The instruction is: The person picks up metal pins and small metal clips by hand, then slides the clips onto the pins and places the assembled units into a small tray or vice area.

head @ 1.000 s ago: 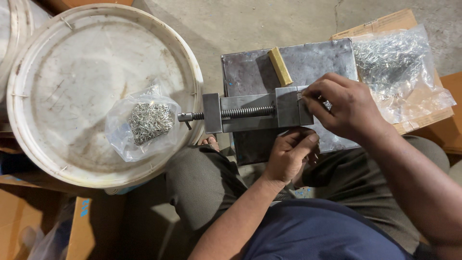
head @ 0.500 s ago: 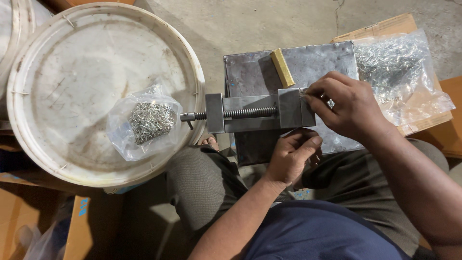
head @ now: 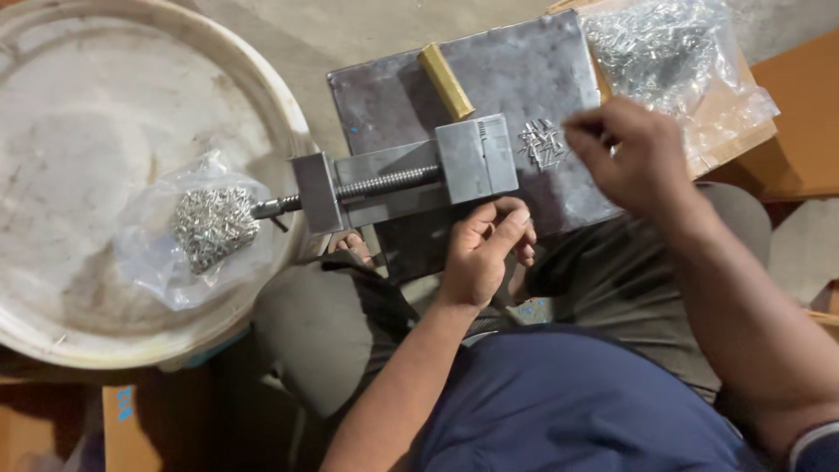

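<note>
head view | left hand (head: 483, 253) curled, fingers pressed to near edge of small vise (head: 411, 179) on steel plate (head: 524, 79) | right hand (head: 625, 157) hovers just right of loose pin pile (head: 542, 144), fingertips bunched, contents cannot tell | risk: sleeve sweep could scatter pins off plate

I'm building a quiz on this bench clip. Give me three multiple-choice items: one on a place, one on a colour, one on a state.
1. Where does the loose pile of small metal pins lie?
A. on the dark metal plate, beside the vise
B. on the white round lid
C. in a cardboard box

2. What colour is the small bar on the plate?
A. red
B. yellow
C. blue

3. What is the right hand doing?
A. turning the vise screw
B. resting flat on the lid
C. hovering by the pile, fingers curled

Answers: 1 A, the pins sit on the plate right of the vise. 2 B, it looks brass-yellow. 3 C, it is above the plate near the pins.
</note>
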